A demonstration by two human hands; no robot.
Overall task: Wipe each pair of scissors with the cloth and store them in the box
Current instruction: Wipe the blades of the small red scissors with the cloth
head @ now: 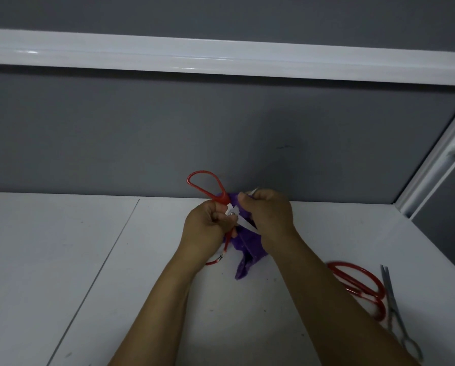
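Observation:
A pair of red-handled scissors (204,184) is held above the white table, blades spread apart. My left hand (204,228) grips it near the pivot, with one red loop sticking up and the other below my wrist. My right hand (270,211) grips a purple cloth (247,253) wrapped round one blade, whose tip pokes out above my fingers. The cloth's loose end hangs down to the table. The box is not in view.
On the table (62,260) at the right lie a second pair of red-handled scissors (358,283) and a slim all-metal pair (395,310), partly behind my right forearm. A grey partition wall stands right behind my hands, with a white frame post at the right.

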